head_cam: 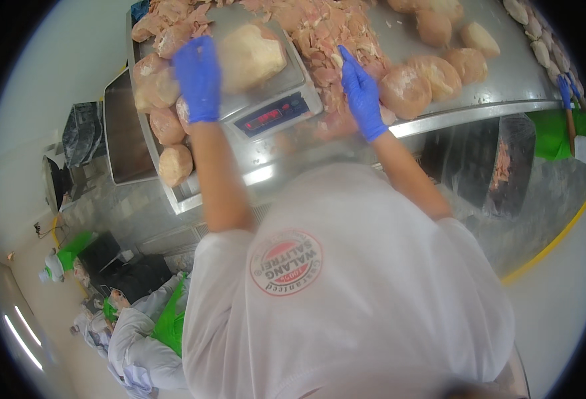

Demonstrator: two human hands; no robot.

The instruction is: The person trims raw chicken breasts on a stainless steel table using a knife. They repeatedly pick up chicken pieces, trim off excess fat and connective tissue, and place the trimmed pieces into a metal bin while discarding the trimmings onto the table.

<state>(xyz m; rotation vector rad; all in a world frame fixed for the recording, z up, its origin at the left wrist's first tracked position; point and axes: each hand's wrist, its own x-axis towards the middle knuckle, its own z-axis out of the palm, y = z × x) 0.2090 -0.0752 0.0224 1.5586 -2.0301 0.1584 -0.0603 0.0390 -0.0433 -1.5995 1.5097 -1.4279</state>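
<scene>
A digital scale with a lit red display stands on the steel table. On its pan lies a large, pale piece of raw poultry, partly blurred. My left hand, in a blue glove and blurred by motion, is at the left side of this piece; whether it holds anything cannot be told. My right hand, also gloved in blue, is to the right of the scale over a heap of cut raw meat pieces. Its fingers point up toward the heap, and its grip is unclear.
Rounded raw meat portions line the table's left side; more portions lie right of my right hand. A steel tray adjoins the left edge. Co-workers in green aprons are at lower left, and another's gloved hands are at far right.
</scene>
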